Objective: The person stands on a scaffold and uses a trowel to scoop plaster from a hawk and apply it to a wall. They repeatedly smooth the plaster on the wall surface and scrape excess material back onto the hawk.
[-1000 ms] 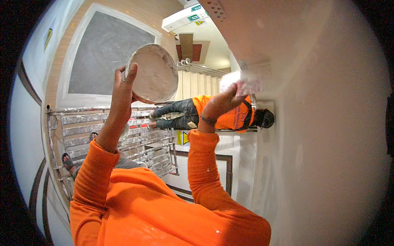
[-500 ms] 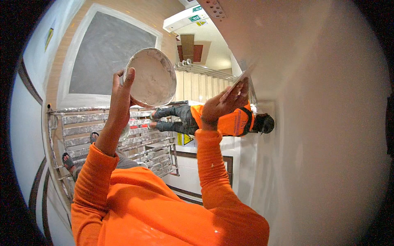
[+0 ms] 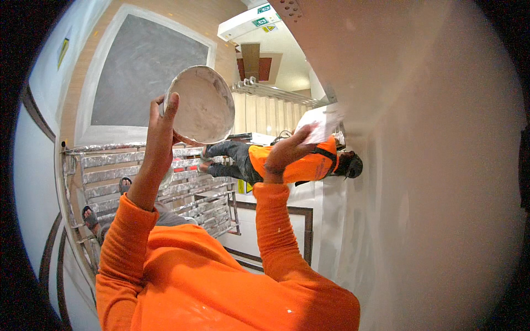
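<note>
My left hand (image 3: 161,127) grips a round tub (image 3: 229,118) by its rim and side, the thumb over the edge. Pale beige putty (image 3: 201,105) coats the inside of the tub. My right hand (image 3: 288,150) is closed on a flat, whitish filling blade (image 3: 321,120), slightly blurred, its exact kind unclear. The broad face of the blade shows, with a pinkish smear near the fingers. The blade appears apart from the smooth beige surface (image 3: 441,165) on the right.
Beneath my feet lies a slatted, putty-spattered platform (image 3: 113,174). Beyond my right hand a person in an orange vest (image 3: 295,164) and dark cap stands close by. A grey panel (image 3: 152,71) with a white border is at the upper left, and a sign box (image 3: 251,22) hangs above.
My right hand has turned the blade from nearly edge-on to showing its broad face, and drawn it away from the surface. The tub has barely moved. The other person has shifted slightly.
</note>
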A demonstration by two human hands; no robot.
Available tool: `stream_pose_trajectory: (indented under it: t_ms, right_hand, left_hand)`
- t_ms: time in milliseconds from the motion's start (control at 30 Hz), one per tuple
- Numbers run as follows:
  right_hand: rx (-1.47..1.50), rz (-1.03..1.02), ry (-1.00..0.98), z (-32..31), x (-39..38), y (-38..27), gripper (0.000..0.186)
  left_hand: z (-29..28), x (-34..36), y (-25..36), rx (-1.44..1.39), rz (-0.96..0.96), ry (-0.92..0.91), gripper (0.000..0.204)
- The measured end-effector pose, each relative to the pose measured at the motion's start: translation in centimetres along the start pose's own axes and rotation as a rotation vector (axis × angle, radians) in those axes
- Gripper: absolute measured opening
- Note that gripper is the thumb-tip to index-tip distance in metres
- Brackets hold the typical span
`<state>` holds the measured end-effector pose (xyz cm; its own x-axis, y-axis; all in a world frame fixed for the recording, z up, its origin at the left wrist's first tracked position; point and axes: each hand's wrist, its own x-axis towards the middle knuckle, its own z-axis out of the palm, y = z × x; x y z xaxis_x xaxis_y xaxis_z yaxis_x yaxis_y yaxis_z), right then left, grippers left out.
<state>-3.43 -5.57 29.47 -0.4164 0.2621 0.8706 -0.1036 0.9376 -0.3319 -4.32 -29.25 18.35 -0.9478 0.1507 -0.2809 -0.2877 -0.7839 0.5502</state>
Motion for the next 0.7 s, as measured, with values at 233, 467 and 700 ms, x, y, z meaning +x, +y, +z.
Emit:
stream_pose_trajectory:
  t_ms: [233, 467, 700]
  right_hand:
    - [0.12, 0.1, 0.006, 3.6, 1.2, -10.4, 0.054]
    - [0.147, -0.431, -0.33, 2.2, -2.6, -14.4, 0.041]
    - [-0.344, -0.781, 0.065, 1.4, 4.7, 0.6, 0.041]
  left_hand:
    - [0.7, 0.0, 0.3, -0.012, 0.057, 0.002, 0.085]
    - [1.3, 0.0, 0.5, -0.019, 0.072, -0.027, 0.082]
    - [0.6, -0.1, 0.0, 0.019, -0.008, -0.014, 0.072]
